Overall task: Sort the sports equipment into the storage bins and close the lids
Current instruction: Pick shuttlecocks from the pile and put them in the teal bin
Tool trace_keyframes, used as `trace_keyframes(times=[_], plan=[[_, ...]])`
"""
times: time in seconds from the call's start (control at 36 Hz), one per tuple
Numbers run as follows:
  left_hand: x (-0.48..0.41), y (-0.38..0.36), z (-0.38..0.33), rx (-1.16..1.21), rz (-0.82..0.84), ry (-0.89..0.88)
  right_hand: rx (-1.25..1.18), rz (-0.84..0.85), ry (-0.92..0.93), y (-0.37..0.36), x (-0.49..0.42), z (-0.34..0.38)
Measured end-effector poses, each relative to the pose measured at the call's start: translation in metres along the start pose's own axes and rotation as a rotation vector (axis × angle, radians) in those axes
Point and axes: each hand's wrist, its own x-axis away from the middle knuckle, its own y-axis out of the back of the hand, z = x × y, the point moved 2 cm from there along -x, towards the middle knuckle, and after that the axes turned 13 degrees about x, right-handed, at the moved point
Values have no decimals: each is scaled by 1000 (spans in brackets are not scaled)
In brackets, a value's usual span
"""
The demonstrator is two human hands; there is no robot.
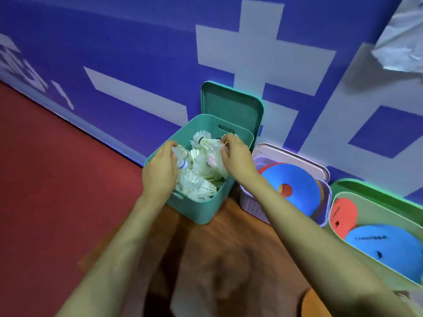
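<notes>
A teal bin [201, 209] stands on the floor against the blue wall, filled with several white shuttlecocks [201, 179]. Its teal lid [231, 106] leans upright behind it against the wall. My left hand [160, 172] reaches into the bin at its left side, fingers curled round a shuttlecock with a blue band. My right hand [235, 159] is over the bin's right side and grips shuttlecocks in a clear wrapper. To the right, a lilac bin [251, 207] holds blue and red round discs [293, 191]. A light green bin [366, 202] at the far right holds a red and a blue disc [384, 248].
The blue wall [137, 53] with pale markings runs behind the bins. Red floor [57, 168] lies to the left, brown wooden floor [229, 236] in front. A crumpled white sheet [402, 42] hangs at the top right. An orange object [313, 303] shows at the bottom edge.
</notes>
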Motion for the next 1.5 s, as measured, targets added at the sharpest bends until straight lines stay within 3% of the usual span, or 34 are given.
trace_keyframes(times=[0.06,0.17,0.25,0.44,0.5,0.72,0.86,1.0,1.25,1.5], plan=[[-10,-4,14,-66,66,73,93,93,2,-14,-9,7],[-25,-14,30,-139,146,59,420,340,58,-33,-15,14],[-37,-24,37,-171,226,70,575,435,79,-43,-14,13],[-42,-55,47,-98,734,242,626,528,125,-53,-2,8],[-41,-57,40,-105,731,232,574,520,129,-49,1,7],[-6,-47,-17,-66,421,49,283,301,54,8,33,-16],[43,-55,-80,24,399,-139,207,127,-12,59,99,-58],[101,-86,-140,121,525,-306,194,35,-158,104,189,-112],[219,-158,-220,122,870,-488,251,15,-496,163,341,-187],[305,-205,-247,158,1208,-473,329,121,-624,179,420,-208]])
